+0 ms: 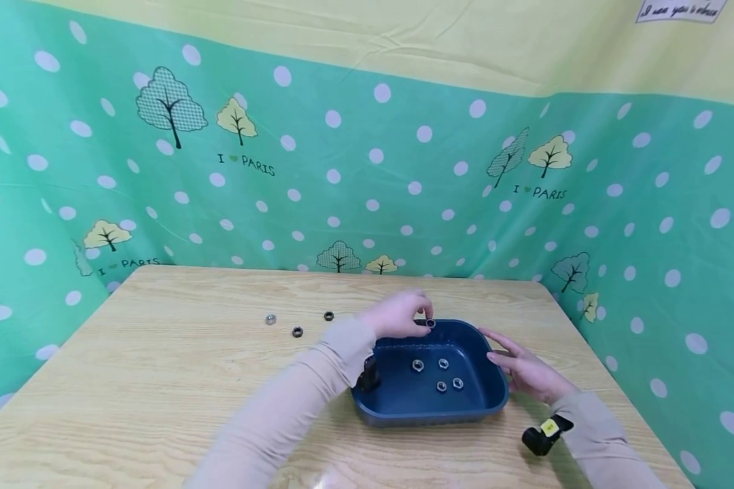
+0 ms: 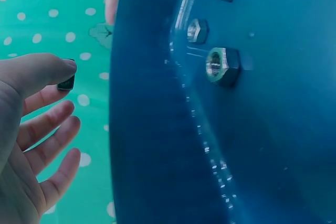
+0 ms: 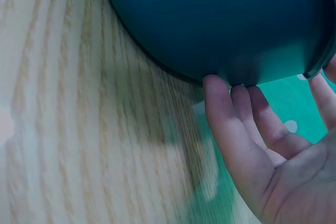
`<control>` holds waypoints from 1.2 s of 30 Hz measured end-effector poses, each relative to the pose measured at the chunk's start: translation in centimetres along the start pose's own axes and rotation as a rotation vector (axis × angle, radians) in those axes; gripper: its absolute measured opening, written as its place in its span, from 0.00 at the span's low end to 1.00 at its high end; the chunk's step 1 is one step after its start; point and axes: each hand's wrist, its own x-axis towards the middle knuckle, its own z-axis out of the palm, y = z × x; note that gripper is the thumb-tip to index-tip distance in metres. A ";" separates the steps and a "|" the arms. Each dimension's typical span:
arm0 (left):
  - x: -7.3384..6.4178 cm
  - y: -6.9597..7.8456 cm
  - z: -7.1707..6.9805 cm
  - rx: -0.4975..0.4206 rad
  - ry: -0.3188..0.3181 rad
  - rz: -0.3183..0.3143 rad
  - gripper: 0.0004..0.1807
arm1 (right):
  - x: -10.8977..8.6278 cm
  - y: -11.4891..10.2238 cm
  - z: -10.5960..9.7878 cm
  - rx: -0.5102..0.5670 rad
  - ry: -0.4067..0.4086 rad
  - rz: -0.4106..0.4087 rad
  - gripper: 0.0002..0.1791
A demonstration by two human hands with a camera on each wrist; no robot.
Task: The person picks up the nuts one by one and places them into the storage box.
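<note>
My left hand (image 1: 402, 316) pinches a dark hex nut (image 1: 430, 324) between thumb and forefinger, over the far rim of a dark blue plastic tub (image 1: 428, 411). In the left wrist view the nut (image 2: 66, 83) sits at the fingertips, while the other fingers are spread loosely. Several silvery hex nuts (image 1: 443, 364) lie on the tub's floor. At the tub's right end, my right hand (image 1: 529, 372) holds the rim, its thumb over the edge and its fingers on the outside. The right wrist view shows fingertips (image 3: 216, 90) against the outer wall.
Left of the tub, three more nuts lie on the wooden table (image 1: 177, 380): a silvery one (image 1: 270, 319) and two dark ones (image 1: 297, 332). A green dotted curtain (image 1: 318, 149) hangs behind the table and along its right side.
</note>
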 end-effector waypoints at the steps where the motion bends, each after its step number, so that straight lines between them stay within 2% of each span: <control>1: 0.0 -0.1 0.2 -0.001 -0.001 0.004 0.08 | 0.0 0.0 0.0 0.000 -0.001 0.000 0.38; 12: 0.1 0.0 1.6 -0.007 0.000 0.025 0.08 | 0.0 0.0 0.0 -0.002 -0.036 -0.004 0.39; 19: 0.0 -0.2 2.6 0.036 0.048 0.054 0.09 | -0.1 0.0 -0.1 0.032 -0.090 -0.033 0.39; 27: 0.2 -0.1 2.9 0.008 0.082 0.079 0.10 | -0.2 -0.1 -0.3 0.028 -0.072 -0.022 0.39; 31: 0.1 0.1 3.0 -0.025 0.035 0.088 0.08 | -0.1 -0.1 -0.3 0.022 -0.060 -0.015 0.39; 36: 0.1 0.3 3.3 -0.009 -0.089 0.128 0.08 | 0.0 0.0 -0.3 0.028 -0.054 -0.010 0.39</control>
